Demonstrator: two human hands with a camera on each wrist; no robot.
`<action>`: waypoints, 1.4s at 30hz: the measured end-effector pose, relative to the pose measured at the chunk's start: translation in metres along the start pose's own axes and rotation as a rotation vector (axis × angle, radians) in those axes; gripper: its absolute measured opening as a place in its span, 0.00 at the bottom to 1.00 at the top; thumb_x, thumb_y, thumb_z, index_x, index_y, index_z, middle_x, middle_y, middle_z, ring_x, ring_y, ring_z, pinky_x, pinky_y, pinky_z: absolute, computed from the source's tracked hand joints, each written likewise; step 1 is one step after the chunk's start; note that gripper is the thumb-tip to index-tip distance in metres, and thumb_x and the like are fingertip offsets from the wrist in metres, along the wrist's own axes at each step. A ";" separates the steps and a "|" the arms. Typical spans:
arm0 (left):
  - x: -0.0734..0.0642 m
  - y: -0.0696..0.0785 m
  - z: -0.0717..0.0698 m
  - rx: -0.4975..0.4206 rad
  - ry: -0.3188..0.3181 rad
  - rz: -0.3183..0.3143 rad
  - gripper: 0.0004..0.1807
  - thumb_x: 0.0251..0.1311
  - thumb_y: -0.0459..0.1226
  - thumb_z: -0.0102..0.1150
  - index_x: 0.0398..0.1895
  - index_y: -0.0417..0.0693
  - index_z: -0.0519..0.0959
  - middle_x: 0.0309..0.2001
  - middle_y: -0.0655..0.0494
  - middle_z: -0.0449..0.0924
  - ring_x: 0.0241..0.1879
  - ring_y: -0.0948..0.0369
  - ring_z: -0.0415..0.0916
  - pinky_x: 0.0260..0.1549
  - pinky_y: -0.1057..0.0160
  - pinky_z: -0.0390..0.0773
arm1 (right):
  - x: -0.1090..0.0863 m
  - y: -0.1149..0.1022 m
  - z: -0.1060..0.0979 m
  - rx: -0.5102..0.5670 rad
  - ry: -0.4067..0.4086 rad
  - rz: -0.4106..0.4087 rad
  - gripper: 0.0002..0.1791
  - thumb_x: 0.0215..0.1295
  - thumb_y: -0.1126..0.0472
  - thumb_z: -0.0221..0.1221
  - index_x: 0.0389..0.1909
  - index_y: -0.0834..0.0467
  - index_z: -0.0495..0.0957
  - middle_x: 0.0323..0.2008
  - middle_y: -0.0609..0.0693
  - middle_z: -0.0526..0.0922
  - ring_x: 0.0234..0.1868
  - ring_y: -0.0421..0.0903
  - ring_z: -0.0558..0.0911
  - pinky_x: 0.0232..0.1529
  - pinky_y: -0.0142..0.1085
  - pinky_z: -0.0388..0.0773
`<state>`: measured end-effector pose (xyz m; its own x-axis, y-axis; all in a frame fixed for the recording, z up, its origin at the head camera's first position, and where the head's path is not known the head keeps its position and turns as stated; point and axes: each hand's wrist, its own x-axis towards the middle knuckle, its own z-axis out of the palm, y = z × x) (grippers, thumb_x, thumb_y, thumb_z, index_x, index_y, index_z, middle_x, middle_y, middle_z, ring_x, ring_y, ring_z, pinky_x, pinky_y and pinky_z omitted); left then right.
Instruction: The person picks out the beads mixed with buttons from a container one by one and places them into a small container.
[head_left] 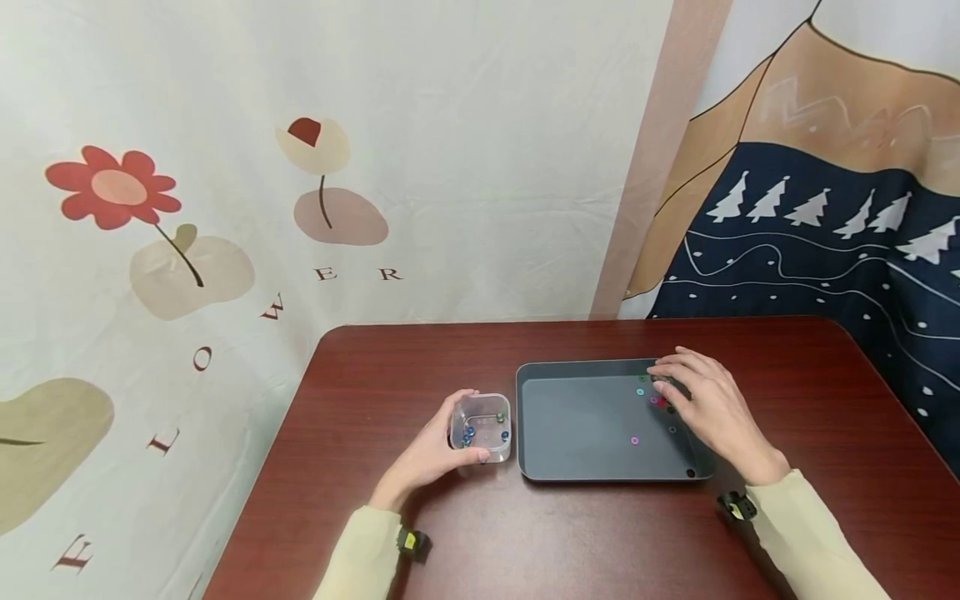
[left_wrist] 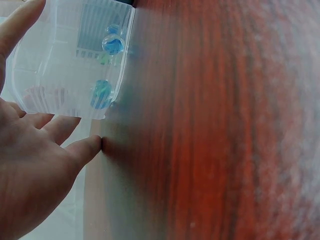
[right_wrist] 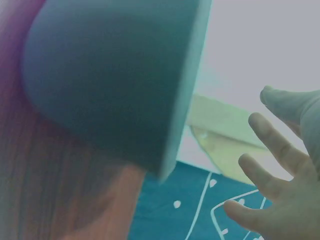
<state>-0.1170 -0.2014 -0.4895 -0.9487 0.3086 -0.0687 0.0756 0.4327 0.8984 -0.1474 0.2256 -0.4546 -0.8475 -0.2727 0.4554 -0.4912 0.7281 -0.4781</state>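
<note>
My left hand (head_left: 429, 448) grips a small clear plastic box (head_left: 500, 455) by its sides, just left of the grey tray (head_left: 573, 425). Several blue and green glass marbles (head_left: 468, 434) lie inside the box; the left wrist view shows marbles (left_wrist: 101, 94) through its wall. Over the tray's right end, my right hand (head_left: 711, 408) reaches with its fingertips close to a scatter of tiny coloured rings (head_left: 641, 392). In the right wrist view, the fingers (right_wrist: 275, 142) are spread apart and nothing shows between them. The tray's side (right_wrist: 110, 80) hides its contents there.
A dark red wooden table (head_left: 360, 375) carries the tray and box. One pink ring (head_left: 632, 441) lies apart from the cluster, and a black piece (head_left: 691, 472) sits in the near right corner. A patterned curtain (head_left: 480, 167) hangs behind the table.
</note>
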 end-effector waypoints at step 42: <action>0.002 -0.003 -0.001 -0.021 -0.019 0.013 0.52 0.52 0.37 0.80 0.78 0.55 0.58 0.66 0.43 0.72 0.58 0.44 0.75 0.60 0.39 0.70 | 0.031 -0.112 0.093 0.229 0.047 -0.226 0.15 0.62 0.67 0.72 0.49 0.56 0.87 0.51 0.52 0.87 0.62 0.57 0.79 0.63 0.58 0.71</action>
<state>-0.1198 -0.2028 -0.4918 -0.9416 0.3305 -0.0648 0.0815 0.4103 0.9083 -0.1370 0.0769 -0.4568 -0.7042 -0.3782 0.6009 -0.7029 0.4902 -0.5153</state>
